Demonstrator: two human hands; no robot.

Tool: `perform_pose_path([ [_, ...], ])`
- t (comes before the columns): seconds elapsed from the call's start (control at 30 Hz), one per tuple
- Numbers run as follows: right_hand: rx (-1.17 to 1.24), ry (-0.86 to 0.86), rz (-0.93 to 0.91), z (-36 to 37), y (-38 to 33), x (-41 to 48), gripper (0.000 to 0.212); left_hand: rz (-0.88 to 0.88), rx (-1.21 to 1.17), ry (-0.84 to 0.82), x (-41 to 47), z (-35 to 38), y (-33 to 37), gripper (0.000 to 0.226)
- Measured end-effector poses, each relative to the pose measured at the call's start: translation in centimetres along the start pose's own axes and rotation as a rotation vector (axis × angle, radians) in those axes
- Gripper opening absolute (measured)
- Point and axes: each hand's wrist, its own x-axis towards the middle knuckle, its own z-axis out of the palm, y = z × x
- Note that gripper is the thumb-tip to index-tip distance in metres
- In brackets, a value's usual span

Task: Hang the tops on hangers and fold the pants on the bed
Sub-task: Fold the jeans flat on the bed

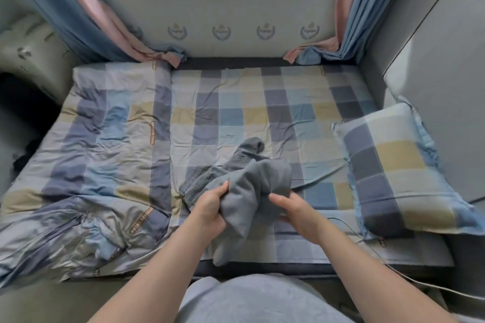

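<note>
A bunched grey fleece garment [252, 191] hangs over the near middle of the bed [262, 113], lifted a little off the checked sheet. My left hand [210, 207] grips its left side with the thumb on top. My right hand [296, 210] holds its right lower edge, fingers tucked under the cloth. Beneath and behind the grey garment lie blue jeans [202, 178], crumpled, with a pocket and stitched seams showing. No hanger is in view.
A folded checked quilt [99, 165] covers the bed's left half. A matching pillow [399, 168] lies at the right. Curtains [86, 16] hang at both back corners below a window. A thin cable [367, 244] runs off the bed's front right edge.
</note>
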Motion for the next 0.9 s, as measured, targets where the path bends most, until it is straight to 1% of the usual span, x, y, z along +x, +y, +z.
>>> perform_pose_path([
  [0.07, -0.097, -0.003, 0.071, 0.3, 1.3, -0.3, 0.055, -0.038, -0.086, -0.033, -0.1, 1.0, 0.7, 0.043],
  [0.13, -0.131, -0.011, 0.091, 0.8, 2.3, -0.2, 0.047, -0.063, -0.182, -0.055, 0.4, 1.6, 1.2, 0.046],
  [0.17, -0.139, -0.005, 0.080, 0.9, 2.8, 0.1, 0.042, -0.075, -0.221, -0.072, 0.5, 1.9, 1.4, 0.046],
  [0.23, -0.167, 0.038, 0.022, 1.0, 3.1, 0.7, 0.022, -0.070, -0.257, -0.095, 0.7, 2.3, 1.7, 0.041],
  [0.27, -0.186, 0.079, -0.001, 0.8, 3.0, 1.0, 0.014, -0.054, -0.276, -0.108, 1.0, 2.3, 1.8, 0.038],
  [0.37, -0.208, 0.256, -0.077, -0.7, 2.5, 1.7, 0.018, -0.036, -0.305, -0.109, 1.9, 1.4, 2.0, 0.037],
  [0.43, -0.203, 0.395, -0.133, -2.2, 1.6, 1.7, 0.018, -0.022, -0.234, -0.098, 2.5, 0.5, 2.1, 0.037],
  [0.5, -0.233, 0.523, -0.199, -3.9, 0.2, 1.4, 0.023, -0.016, -0.059, -0.039, 3.3, -0.4, 1.7, 0.029],
  [0.57, -0.274, 0.576, -0.299, -5.5, -1.9, 0.7, 0.021, -0.070, 0.141, 0.024, 3.9, -1.3, 0.8, 0.026],
  [0.6, -0.303, 0.572, -0.347, -6.2, -3.2, 0.2, 0.020, -0.100, 0.300, 0.031, 4.1, -1.7, 0.3, 0.028],
  [0.67, -0.413, 0.528, -0.416, -7.0, -5.9, -0.8, 0.020, -0.096, 0.795, 0.006, 4.1, -1.9, -0.3, 0.029],
  [0.7, -0.479, 0.497, -0.435, -7.2, -7.2, -1.3, 0.020, -0.042, 1.020, -0.007, 4.1, -1.6, -0.4, 0.026],
  [0.73, -0.536, 0.464, -0.446, -7.3, -8.4, -1.9, 0.019, 0.033, 1.157, -0.024, 4.1, -1.0, -0.3, 0.025],
  [0.77, -0.578, 0.428, -0.454, -7.2, -9.5, -2.6, 0.018, 0.116, 1.214, -0.049, 4.1, -0.2, -0.2, 0.034],
  [0.83, -0.634, 0.357, -0.464, -7.0, -11.4, -4.0, 0.014, 0.333, 1.282, -0.097, 4.4, 1.9, 0.2, 0.078],
  [0.87, -0.657, 0.324, -0.473, -6.8, -12.3, -4.6, 0.012, 0.448, 1.317, -0.143, 4.3, 3.1, 0.6, 0.096],
  [0.9, -0.684, 0.291, -0.485, -6.6, -13.2, -5.3, 0.010, 0.563, 1.335, -0.212, 4.2, 4.4, 1.1, 0.105],
])
